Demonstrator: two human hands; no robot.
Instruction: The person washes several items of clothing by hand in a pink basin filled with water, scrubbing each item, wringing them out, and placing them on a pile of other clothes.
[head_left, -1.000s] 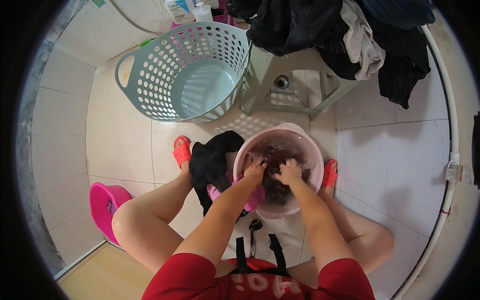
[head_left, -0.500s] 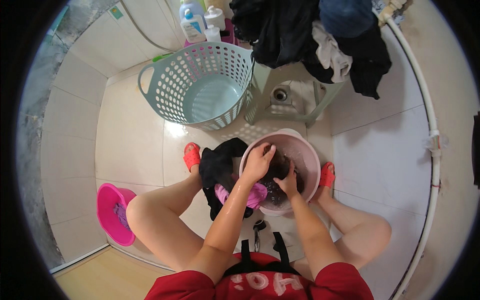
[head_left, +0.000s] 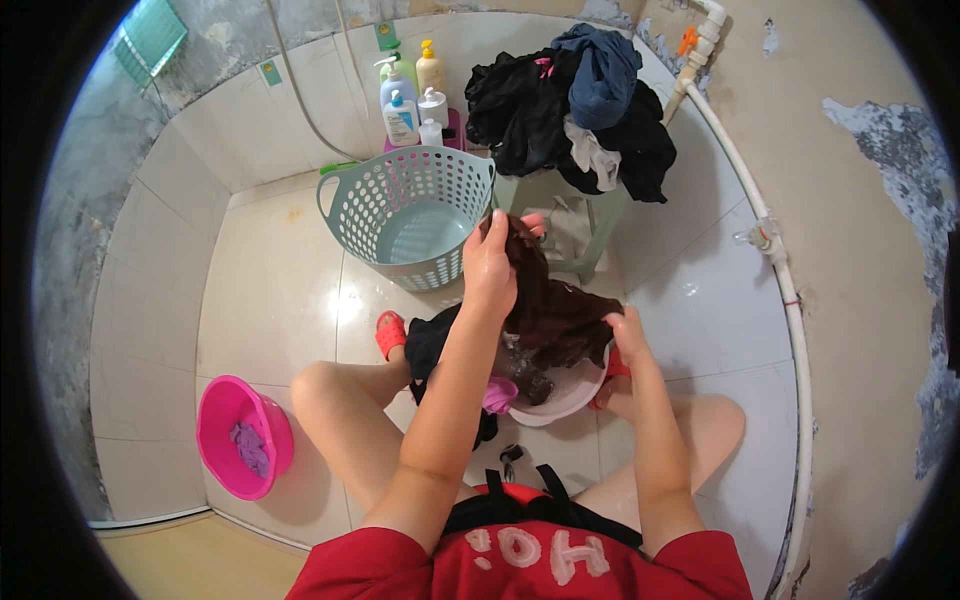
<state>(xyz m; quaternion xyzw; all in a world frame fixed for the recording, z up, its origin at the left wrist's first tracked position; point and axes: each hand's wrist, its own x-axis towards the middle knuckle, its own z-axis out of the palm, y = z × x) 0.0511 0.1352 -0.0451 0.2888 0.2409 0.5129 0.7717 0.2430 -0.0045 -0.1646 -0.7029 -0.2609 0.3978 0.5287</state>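
Note:
A wet dark-brown garment (head_left: 560,312) is stretched between my two hands above a pale pink basin (head_left: 565,405). My left hand (head_left: 492,265) is closed on its upper end, fingers wrapped round the cloth. Lower and to the right, my right hand (head_left: 628,335) pinches its other edge. The garment's lower part hangs down into the basin, where sudsy water shows. A pink cloth (head_left: 499,394) lies against the basin's left side, next to black clothing (head_left: 428,340) on the floor, partly hidden by my left forearm.
An empty grey-green laundry basket (head_left: 410,235) stands ahead, beside a stool (head_left: 600,235) heaped with dark clothes (head_left: 525,115). Pump bottles (head_left: 401,120) stand behind it. A bright pink bucket (head_left: 215,450) holding a purple cloth is at left. A white pipe (head_left: 735,190) runs along the right wall.
Both hands have risen out of the basin, lifting the brown garment and spreading it between them. The view has tilted up, showing more of the walls.

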